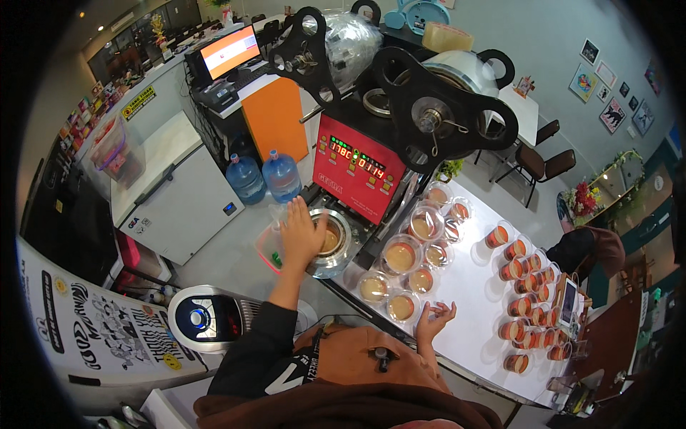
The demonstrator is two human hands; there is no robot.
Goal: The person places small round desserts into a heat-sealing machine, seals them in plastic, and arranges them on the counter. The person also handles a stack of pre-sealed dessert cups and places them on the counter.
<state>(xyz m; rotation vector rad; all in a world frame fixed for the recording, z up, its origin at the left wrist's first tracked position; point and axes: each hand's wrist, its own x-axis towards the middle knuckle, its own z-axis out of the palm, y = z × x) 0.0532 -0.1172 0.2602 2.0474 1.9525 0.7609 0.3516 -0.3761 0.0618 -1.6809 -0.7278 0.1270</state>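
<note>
My left hand (301, 232) lies over the left side of a round metal ring (345, 236) on the cup sealing machine, fingers stretched out. Inside that ring sits a cup with tan contents (331, 239), partly hidden by the hand. Above it is the machine's red front panel (355, 166) with a lit display. My right hand (434, 322) hovers by the white table's near edge, fingers apart and holding nothing. Just left of it stands a clear cup with tan filling (401, 307), among several similar cups, some showing red-orange contents (421, 279).
Rows of cups with orange-red layers (520, 307) stand on the right of the white table (471, 286), beside a tablet (569, 300). Black film-roll holders (443, 107) top the machine. Left are two blue water jugs (281, 176), a chest freezer (179, 193) and a white appliance (206, 319).
</note>
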